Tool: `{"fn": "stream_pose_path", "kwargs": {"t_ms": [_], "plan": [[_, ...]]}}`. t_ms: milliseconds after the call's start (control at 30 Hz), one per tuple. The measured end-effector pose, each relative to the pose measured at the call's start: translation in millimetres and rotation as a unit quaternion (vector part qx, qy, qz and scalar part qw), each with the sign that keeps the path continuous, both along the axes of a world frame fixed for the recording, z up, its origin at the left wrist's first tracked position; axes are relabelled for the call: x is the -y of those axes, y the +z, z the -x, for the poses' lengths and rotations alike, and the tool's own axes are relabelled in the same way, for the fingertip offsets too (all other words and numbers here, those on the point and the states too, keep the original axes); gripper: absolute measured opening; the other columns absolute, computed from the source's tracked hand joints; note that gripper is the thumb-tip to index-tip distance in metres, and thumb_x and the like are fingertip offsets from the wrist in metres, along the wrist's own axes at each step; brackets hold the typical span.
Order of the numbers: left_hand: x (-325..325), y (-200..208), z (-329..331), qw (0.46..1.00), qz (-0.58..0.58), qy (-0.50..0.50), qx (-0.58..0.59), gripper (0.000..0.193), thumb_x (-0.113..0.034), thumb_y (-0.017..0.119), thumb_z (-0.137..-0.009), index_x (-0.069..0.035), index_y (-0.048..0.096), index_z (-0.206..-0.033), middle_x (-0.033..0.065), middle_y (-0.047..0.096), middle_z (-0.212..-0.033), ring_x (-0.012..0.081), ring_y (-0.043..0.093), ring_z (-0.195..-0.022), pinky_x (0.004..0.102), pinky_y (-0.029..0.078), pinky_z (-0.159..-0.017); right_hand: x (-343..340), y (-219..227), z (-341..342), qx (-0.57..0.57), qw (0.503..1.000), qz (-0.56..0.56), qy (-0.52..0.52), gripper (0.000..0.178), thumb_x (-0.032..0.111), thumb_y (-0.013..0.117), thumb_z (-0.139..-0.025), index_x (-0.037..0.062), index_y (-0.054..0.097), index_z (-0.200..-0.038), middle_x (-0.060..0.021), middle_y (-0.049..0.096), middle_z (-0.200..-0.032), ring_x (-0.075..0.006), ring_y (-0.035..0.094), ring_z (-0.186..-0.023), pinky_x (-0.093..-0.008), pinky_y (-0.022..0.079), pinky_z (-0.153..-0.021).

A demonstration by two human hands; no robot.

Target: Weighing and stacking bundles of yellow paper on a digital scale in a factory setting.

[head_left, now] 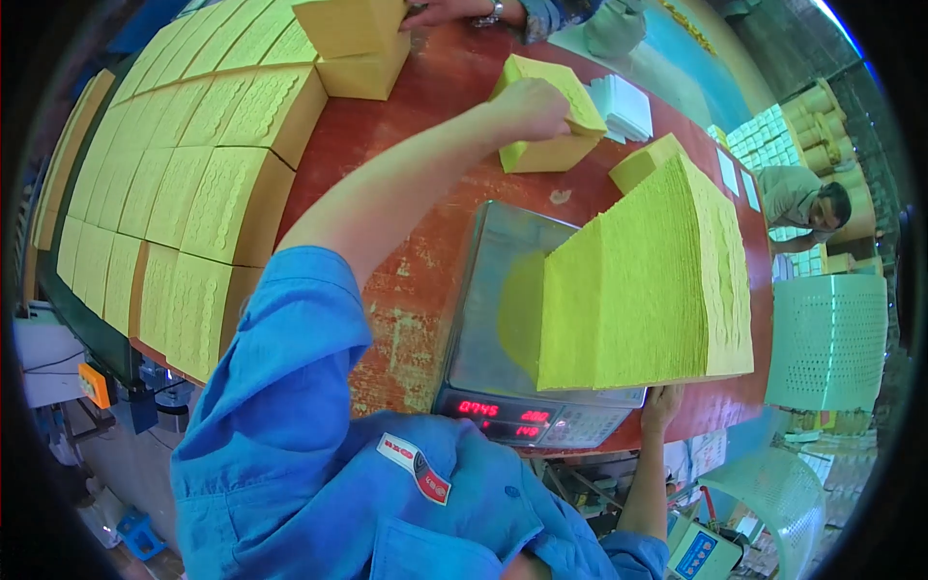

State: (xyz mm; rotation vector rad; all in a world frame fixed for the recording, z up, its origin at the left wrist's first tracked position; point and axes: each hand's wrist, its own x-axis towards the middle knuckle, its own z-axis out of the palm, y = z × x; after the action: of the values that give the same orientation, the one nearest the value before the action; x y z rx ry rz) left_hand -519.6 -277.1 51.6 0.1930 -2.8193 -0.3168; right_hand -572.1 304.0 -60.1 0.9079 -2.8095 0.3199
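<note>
My left hand reaches across the red table, its fingers curled over a small stack of yellow paper; the fingertips are partly hidden. Close to me is a digital scale with a metal plate and lit red digits. A tall block of yellow paper sheets rests on the plate, its layered edges showing. Low at the right, my right hand is beside the scale's corner, under the near edge of the block. Its fingers are mostly hidden.
Rows of yellow paper stacks fill the left side. At the far edge, another person's hand with a wristwatch is by more yellow stacks. White sheets and a small yellow block lie beyond the scale. Another person is at right.
</note>
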Motion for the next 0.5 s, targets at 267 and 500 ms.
{"fn": "stream_pose_path", "kwargs": {"t_ms": [267, 500], "plan": [[13.0, 17.3, 3.0, 1.0, 0.017, -0.016, -0.014, 0.029, -0.027, 0.051, -0.092, -0.001, 0.065, -0.091, 0.0207, 0.067, -0.087, 0.0371, 0.065, -0.087, 0.046, 0.05, -0.078, 8.9, 10.0, -8.0, -0.005, 1.0, 0.022, -0.004, 0.031, 0.017, 0.05, -0.094, -0.0026, 0.059, -0.117, -0.0218, 0.057, -0.122, -0.0406, 0.05, -0.115, -0.0472, 0.039, -0.098], [23.5, 65.5, -81.4, 0.972, 0.065, 0.042, -0.22, 0.02, -0.023, 0.054, -0.09, -0.004, 0.059, -0.094, 0.0154, 0.062, -0.083, 0.0362, 0.063, -0.078, 0.0437, 0.051, -0.065, 2.2, 1.6, -2.0, -0.035, 0.999, 0.016, 0.033, 0.035, 0.014, 0.05, -0.094, 0.0003, 0.054, -0.125, -0.0196, 0.053, -0.131, -0.0369, 0.047, -0.124, -0.0459, 0.037, -0.103]]}}
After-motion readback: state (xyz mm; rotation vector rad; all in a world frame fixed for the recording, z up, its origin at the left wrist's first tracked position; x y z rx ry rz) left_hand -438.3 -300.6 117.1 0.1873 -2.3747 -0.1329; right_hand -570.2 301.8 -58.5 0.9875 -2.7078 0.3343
